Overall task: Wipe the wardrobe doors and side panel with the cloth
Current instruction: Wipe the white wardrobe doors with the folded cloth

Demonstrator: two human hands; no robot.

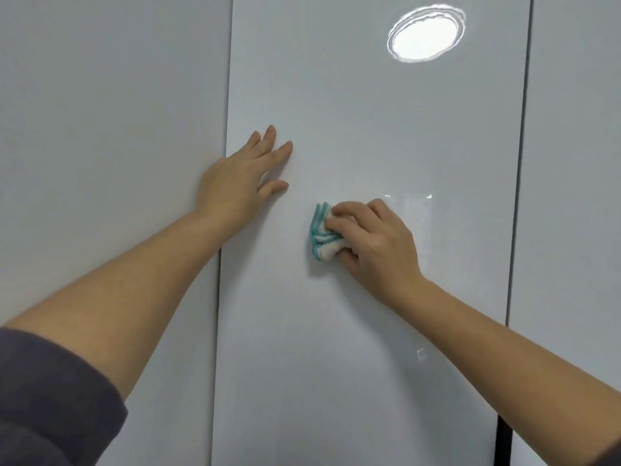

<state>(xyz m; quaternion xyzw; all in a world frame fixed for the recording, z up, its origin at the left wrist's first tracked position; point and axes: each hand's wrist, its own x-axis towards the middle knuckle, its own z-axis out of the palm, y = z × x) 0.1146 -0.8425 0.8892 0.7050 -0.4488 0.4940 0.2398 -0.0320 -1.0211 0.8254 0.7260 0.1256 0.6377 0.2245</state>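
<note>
Mid-frame on the centre door (369,314): right hand (376,242) curled round the bunched cloth (322,235), pressing it on the gloss — left hand (243,174) flat, fingers straight, bracing. Risk: small wad leaves streaks or missed strips.

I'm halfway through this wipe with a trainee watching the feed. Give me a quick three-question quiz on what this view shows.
1. True or false: the left hand rests open, fingers straight, on the middle door.
2. Which hand holds the cloth? A) left B) right C) both
3. Fill in: the bright oval reflection near the top of that door comes from a round ____.

Key: 1 true. 2 B: the right hand has its grip on the cloth, against the door. 3 light.
</note>
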